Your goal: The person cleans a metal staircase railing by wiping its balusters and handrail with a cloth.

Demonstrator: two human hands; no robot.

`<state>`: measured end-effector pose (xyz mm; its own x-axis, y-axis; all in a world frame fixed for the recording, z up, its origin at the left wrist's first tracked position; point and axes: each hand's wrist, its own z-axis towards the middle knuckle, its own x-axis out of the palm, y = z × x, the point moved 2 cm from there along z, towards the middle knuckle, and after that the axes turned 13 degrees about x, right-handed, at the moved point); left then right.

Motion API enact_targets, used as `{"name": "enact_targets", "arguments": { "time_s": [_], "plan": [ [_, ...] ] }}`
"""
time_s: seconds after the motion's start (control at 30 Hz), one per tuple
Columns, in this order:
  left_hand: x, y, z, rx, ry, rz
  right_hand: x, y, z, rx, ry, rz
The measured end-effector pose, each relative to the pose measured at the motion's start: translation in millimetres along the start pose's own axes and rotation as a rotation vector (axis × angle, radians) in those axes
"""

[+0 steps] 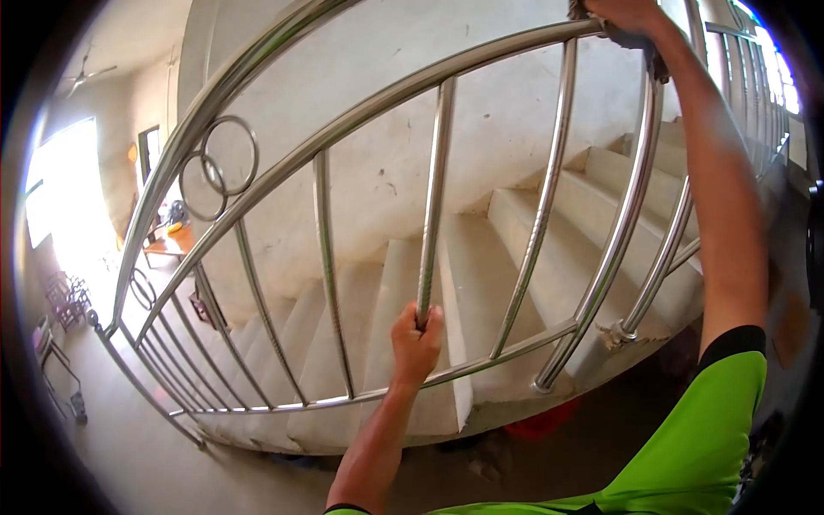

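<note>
My left hand (416, 343) is wrapped round the lower part of a thin upright metal baluster (436, 172) of the stair railing. Up at the top right, my right hand (625, 19) presses a dark grey cloth (631, 39) on the curved metal rail (481, 58), beside the top of a thicker post (644, 154). Part of the cloth hangs down along that post. The fingers of my right hand are partly cut off by the frame's top edge.
Concrete steps (489, 283) rise to the right behind the railing. A higher curved handrail (202, 103) with metal rings (230, 154) runs at left. Chairs (67, 299) and a wooden table (172, 244) stand far left. Something red (542, 422) lies under the stairs.
</note>
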<state>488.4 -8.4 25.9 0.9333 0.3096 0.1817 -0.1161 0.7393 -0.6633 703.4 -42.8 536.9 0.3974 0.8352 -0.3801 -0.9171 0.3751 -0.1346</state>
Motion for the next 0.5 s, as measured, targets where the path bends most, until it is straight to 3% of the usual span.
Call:
{"name": "enact_targets", "arguments": {
  "time_s": [0.3, 0.37, 0.5],
  "plan": [
    [3, 2, -1, 0.023, -0.002, 0.052, -18, 40, -37, 0.051, 0.044, 0.222],
    [3, 0, -1, 0.028, 0.001, 0.074, -23, 52, -48, 0.084, 0.171, 0.28],
    [0, -8, -1, 0.027, 0.005, 0.089, -22, 78, -62, 0.02, 0.091, 0.275]
  ]
}}
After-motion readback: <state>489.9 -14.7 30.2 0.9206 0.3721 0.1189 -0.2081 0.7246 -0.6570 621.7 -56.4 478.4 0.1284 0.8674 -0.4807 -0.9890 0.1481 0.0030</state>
